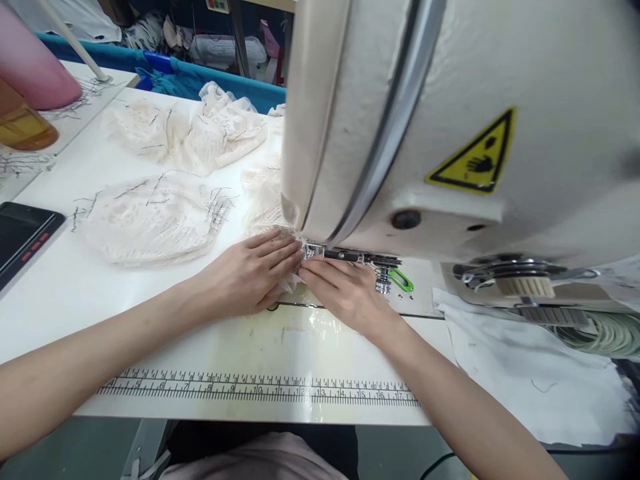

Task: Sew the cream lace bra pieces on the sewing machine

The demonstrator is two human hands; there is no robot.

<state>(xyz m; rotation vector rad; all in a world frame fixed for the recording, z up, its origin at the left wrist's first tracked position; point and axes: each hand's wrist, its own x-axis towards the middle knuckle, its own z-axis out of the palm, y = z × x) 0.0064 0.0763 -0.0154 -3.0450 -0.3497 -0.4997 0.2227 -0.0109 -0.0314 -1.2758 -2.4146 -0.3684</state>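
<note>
Pressing lace [265,207], both hands [253,270] [353,290] (blue trough [107,57] beyond)

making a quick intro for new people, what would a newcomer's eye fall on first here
Probably the yellow warning triangle on the big pale sewing machine filling the upper right. Next, near the centre, the left hand and right hand meet at cream lace fabric beside the machine's lower left end. A printed ruler runs along the table's front edge.
</note>
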